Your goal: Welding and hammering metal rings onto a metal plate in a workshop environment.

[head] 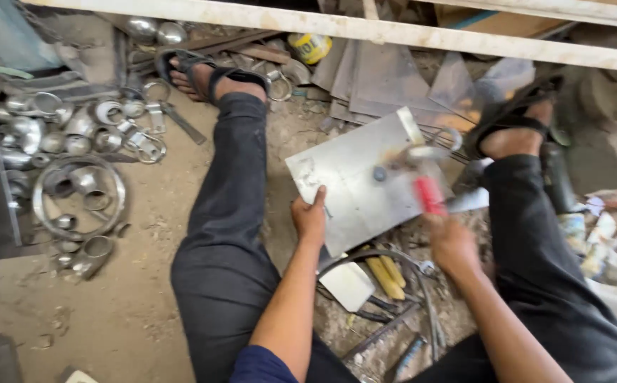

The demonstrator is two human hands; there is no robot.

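Sitting on a dusty workshop floor with legs spread, the person works on a flat steel sheet (361, 181) that lies tilted between the knees, just above the middle of the head view. The left hand (310, 218) clamps the sheet's edge at about 7 o'clock, thumb on top and fingers curled under. The right hand (452, 245), at 4 o'clock from the sheet, is blurred; it is closed around a red-handled tool (429, 193) whose metal head reaches up over the sheet's right edge. What kind of tool it is cannot be told. Below the sheet, at 6 o'clock, lie yellow-handled tools (386, 275) and a small white plate (347, 285). Far off at 9 o'clock sits a heap of shiny steel rings and pipe fittings (78, 152). Sandalled feet rest at 11 and 2 o'clock.
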